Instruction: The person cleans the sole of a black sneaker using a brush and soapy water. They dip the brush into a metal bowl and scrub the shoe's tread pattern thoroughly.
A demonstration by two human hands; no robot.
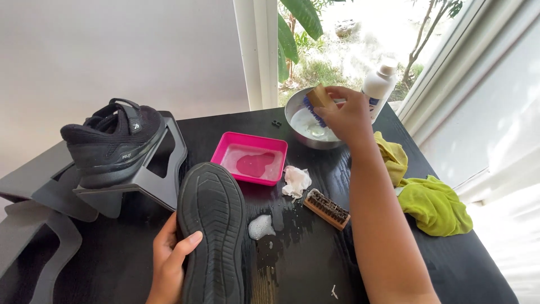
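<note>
The left hand grips a black shoe by its side, thumb wrapped over the edge, holding it sole-up near the front edge of the bench. The right hand is closed around a wooden-backed brush with blue bristles, dipping it in a metal bowl of white soapy water at the far edge, by the window.

To do this dip well, I would judge it best to wet only the bristles, then shake or press off the excess against the bowl's rim, since suds and wet patches already lie on the bench just beside the shoe. The left hand's grip looks firm enough; keeping the sole flat and facing up should let the foam sit in the tread grooves.

Between the two hands stand a pink tray holding a little liquid, a crumpled white tissue and a second, brown-bristled brush. A white bottle stands just beside the bowl. Yellow-green cloths lie toward the right edge. The other black shoe rests on a grey stand at the left.
</note>
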